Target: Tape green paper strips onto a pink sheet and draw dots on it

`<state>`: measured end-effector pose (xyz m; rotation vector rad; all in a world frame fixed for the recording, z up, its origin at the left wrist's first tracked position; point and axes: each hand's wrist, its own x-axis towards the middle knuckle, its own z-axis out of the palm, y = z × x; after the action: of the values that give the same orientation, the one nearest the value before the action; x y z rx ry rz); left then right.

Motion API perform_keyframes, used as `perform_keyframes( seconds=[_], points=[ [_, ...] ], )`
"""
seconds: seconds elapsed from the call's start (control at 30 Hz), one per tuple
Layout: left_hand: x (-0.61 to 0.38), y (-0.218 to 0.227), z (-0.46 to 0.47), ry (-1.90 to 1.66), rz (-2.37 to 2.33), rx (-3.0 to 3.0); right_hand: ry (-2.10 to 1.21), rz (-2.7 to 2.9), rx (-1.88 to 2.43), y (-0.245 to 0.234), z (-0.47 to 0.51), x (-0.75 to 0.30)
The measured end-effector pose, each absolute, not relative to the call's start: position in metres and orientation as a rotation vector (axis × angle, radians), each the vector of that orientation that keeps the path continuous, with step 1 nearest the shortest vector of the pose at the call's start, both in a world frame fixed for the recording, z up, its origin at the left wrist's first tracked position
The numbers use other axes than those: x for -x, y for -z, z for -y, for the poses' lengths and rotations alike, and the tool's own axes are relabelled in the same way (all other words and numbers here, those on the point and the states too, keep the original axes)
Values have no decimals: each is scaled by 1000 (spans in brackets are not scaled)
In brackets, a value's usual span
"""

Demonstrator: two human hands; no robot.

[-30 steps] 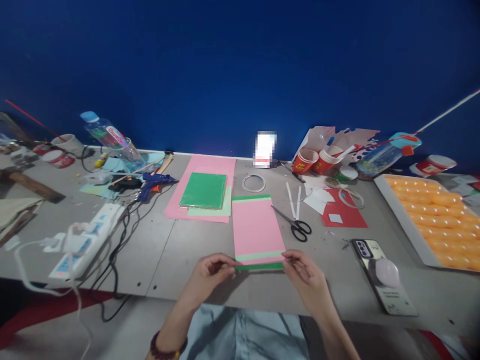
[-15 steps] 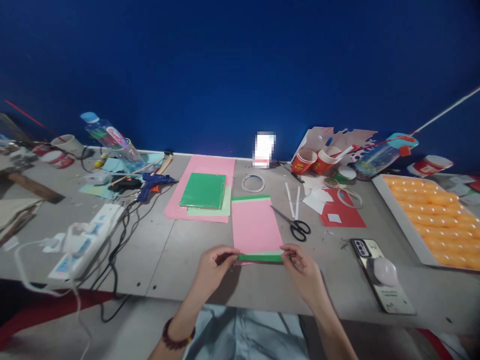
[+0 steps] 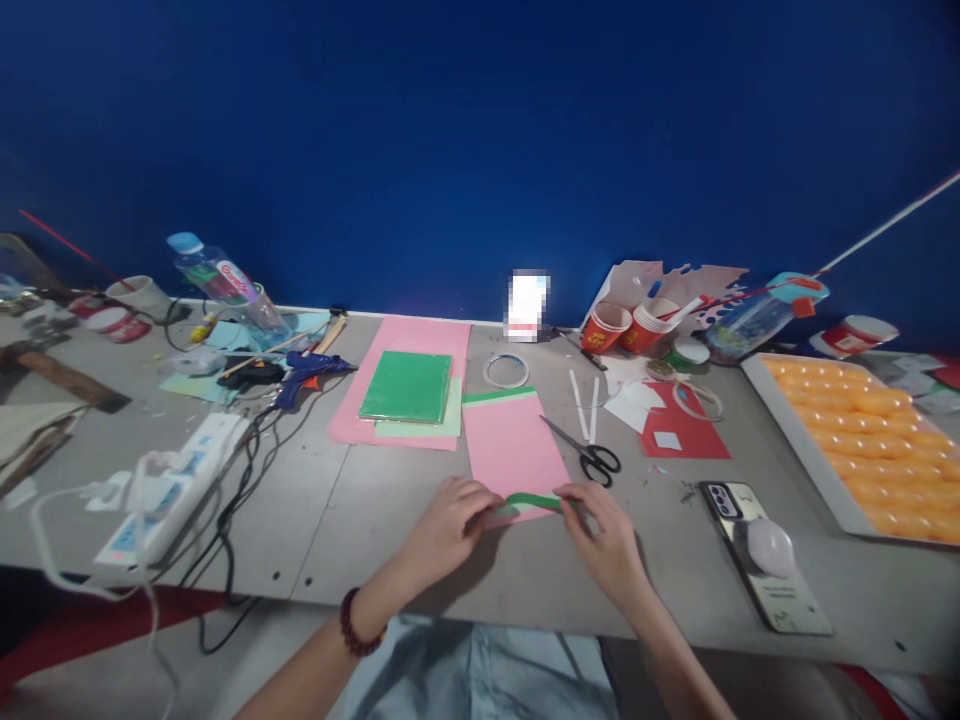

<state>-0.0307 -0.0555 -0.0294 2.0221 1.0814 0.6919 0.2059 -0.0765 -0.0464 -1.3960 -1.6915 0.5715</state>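
Note:
A pink sheet of paper (image 3: 514, 445) lies on the table in front of me, with a green strip across its far edge. Along its near edge runs a second green paper strip (image 3: 531, 499), bowed up a little in the middle. My left hand (image 3: 459, 518) pinches the strip's left end, and the fingers cover that end. At the other end my right hand (image 3: 598, 520) holds the strip between thumb and fingers. Black-handled scissors (image 3: 598, 462) lie just right of the pink sheet, blades pointing away to the left.
Behind the sheet are a roll of clear tape (image 3: 506, 371) and a green paper pack (image 3: 407, 387). A blue glue gun (image 3: 307, 375) and a power strip (image 3: 169, 490) with cables lie left. To the right are a phone (image 3: 765, 555) and a tray of orange balls (image 3: 862, 440).
The near green strip went from flat and straight to bowed. My left hand moved right and turned, and the pink sheet has rotated slightly.

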Motion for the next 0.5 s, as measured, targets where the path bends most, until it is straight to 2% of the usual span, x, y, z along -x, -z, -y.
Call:
perform_keyframes(
  seconds=[0.27, 0.5],
  points=[
    [26, 20, 30, -514, -839, -1834, -967, 1602, 1408, 50, 64, -209],
    [30, 30, 3, -587, -792, -1581, -1202, 1384, 1345, 41, 53, -202]
  ],
)
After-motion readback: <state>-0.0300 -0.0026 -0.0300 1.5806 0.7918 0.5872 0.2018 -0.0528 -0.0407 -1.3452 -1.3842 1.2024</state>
